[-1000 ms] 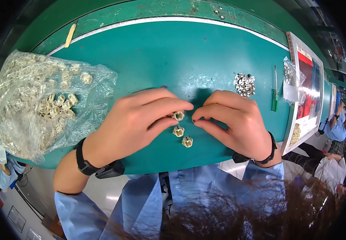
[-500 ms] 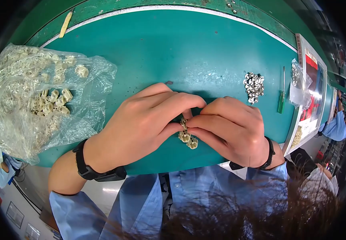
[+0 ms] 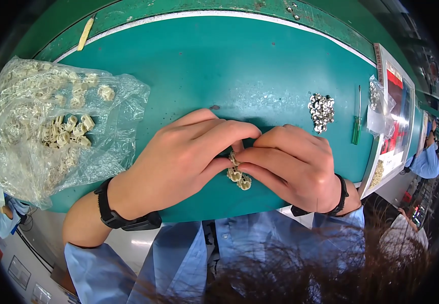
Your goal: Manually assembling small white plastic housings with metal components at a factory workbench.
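Observation:
Between my hands, over the green mat, is a small cluster of cream plastic parts (image 3: 239, 178), with rounded, notched shapes. My left hand (image 3: 189, 152) pinches its upper end between thumb and fingertips. From the other side my right hand (image 3: 295, 164) closes thumb and fingers on the same end. Fingers cover the gripped part, so its details are hidden; the lower parts hang or lie just below the fingertips. Left of my left hand lies a clear plastic bag (image 3: 120, 121) of similar cream plastic parts (image 3: 67, 130), several of them exposed at its opening.
Beyond my right hand lies a pile of small shiny metal pieces (image 3: 321, 112). A green-handled screwdriver (image 3: 356, 124) and a small clear bag (image 3: 380, 114) are farther right, beside a white-framed board (image 3: 399, 106). A yellowish stick (image 3: 84, 34) rests on the far left ledge.
The view has shifted very slightly. Both hands keep the same pinch on the cream plastic parts, with hardly any visible movement.

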Demonstrator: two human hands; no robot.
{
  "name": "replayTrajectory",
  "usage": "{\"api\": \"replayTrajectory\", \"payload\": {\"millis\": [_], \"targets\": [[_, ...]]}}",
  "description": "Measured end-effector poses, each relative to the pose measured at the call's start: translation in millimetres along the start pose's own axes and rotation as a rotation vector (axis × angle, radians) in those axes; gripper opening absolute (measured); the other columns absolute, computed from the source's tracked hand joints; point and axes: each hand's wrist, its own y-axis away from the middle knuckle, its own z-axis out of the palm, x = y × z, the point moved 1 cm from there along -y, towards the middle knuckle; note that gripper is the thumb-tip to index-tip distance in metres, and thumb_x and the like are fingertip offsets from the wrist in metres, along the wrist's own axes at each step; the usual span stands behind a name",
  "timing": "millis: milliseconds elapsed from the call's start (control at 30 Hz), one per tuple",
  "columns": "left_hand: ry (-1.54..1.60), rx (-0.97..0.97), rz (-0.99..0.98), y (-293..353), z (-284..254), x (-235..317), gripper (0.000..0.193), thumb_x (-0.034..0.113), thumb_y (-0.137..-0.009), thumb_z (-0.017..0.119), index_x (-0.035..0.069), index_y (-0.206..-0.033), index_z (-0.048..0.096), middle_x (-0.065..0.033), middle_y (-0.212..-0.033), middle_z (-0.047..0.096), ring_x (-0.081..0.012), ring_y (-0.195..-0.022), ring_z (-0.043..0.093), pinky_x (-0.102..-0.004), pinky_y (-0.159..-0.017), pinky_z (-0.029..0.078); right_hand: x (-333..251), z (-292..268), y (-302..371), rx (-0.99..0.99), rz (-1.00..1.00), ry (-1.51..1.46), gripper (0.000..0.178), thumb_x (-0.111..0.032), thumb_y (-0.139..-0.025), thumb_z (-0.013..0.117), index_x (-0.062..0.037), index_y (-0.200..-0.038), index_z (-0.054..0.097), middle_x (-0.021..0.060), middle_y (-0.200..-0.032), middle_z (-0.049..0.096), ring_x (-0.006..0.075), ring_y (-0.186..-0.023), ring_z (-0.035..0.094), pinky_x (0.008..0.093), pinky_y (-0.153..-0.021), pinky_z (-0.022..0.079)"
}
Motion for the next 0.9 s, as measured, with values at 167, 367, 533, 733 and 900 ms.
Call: {"api": "replayTrajectory", "payload": {"millis": [167,367,533,733,900], "targets": [[0.025,-0.067,-0.006,0.3,-7.9,1.0,0.066,-0.005,-0.082,0.091,0.012,-0.144,0.076,-0.0031,-0.11,0.083,-0.0227,-0.094,0.073,-0.035,-0.078,0.063,-4.7,-17.4,-5.9,-0.056,0.065,-0.047,0.037,-0.015,-0.083,0.099,-0.0037,-0.116,0.086,0.0083,-0.099,0.077,0.025,-0.081,0.075,0.0369,-0.067,0.061],[0.12,-0.234,-0.091,3.6,-28.1,3.0,0.084,-0.012,-0.088,0.08,0.014,-0.166,0.061,-0.0072,-0.119,0.084,-0.0231,-0.097,0.075,-0.0365,-0.091,0.065,-29.0,-12.5,15.6,-0.142,0.254,0.009,0.062,-0.027,-0.086,0.098,-0.0048,-0.14,0.075,0.0113,-0.111,0.075,0.0318,-0.087,0.078,0.0408,-0.07,0.064],[0.31,-0.237,-0.076,-10.2,-28.4,2.4,0.083,-0.014,-0.093,0.072,0.011,-0.171,0.054,-0.0086,-0.128,0.081,-0.0188,-0.1,0.075,-0.0345,-0.095,0.064,-43.6,8.9,25.8,-0.029,0.293,0.142,0.066,-0.031,-0.091,0.094,-0.0064,-0.147,0.068,0.0118,-0.126,0.072,0.0369,-0.095,0.079,0.0447,-0.073,0.066],[0.34,-0.162,-0.284,0.4,-38.2,-9.5,0.072,-0.011,-0.099,0.071,0.002,-0.168,0.053,-0.0084,-0.128,0.075,-0.0088,-0.095,0.069,-0.0249,-0.091,0.06,-32.7,54.2,27.4,0.047,0.116,0.239,0.031,-0.019,-0.095,0.083,-0.0051,-0.12,0.071,0.0102,-0.104,0.064,0.0309,-0.097,0.076,0.0456,-0.076,0.065],[0.338,-0.166,-0.201,-3.6,-29.7,-18.6,0.062,-0.013,-0.099,0.067,-0.001,-0.16,0.06,-0.0101,-0.124,0.077,-0.0106,-0.094,0.072,-0.0247,-0.083,0.06,-32.2,53.6,40.7,0.108,0.075,0.301,0.025,-0.016,-0.094,0.08,-0.0036,-0.113,0.07,0.0115,-0.103,0.064,0.0322,-0.098,0.076,0.0463,-0.078,0.064]]}}
